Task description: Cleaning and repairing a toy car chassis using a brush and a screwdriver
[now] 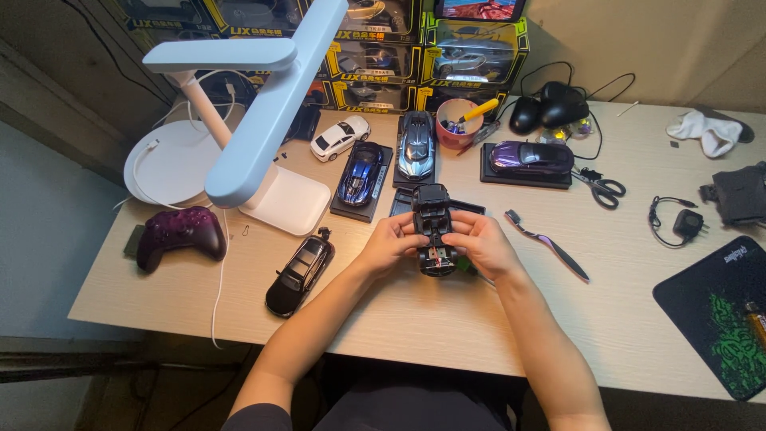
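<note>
Hands: we see our left hand [388, 243] and right hand [483, 242] meeting over the middle of the counter [447, 319], fingers clamped on either side of one black model car [435, 230].
Held car: turned underside up, a flat matte chassis with small exposed parts at the end nearest us; it sits just above the counter, in front of an empty black display base [471, 209].
Other model cars: five on the counter, all glossy and smooth. One black sedan [299, 275] lies loose to the left, one white car [340, 136] behind it, and a blue car [361, 173], a silver-blue car [416, 144] and a purple car [531, 157] each sit on a flat black base.
Counter: pale wood grain, rectangular.
Lamp: one white plastic desk lamp [267, 120] with a long rounded bar.
Controller: one dark purple game controller [180, 234], curved and mottled.
Tools: one purple-handled toothbrush [546, 243] just beside our right hand, one pair of scissors [602, 188].
</note>
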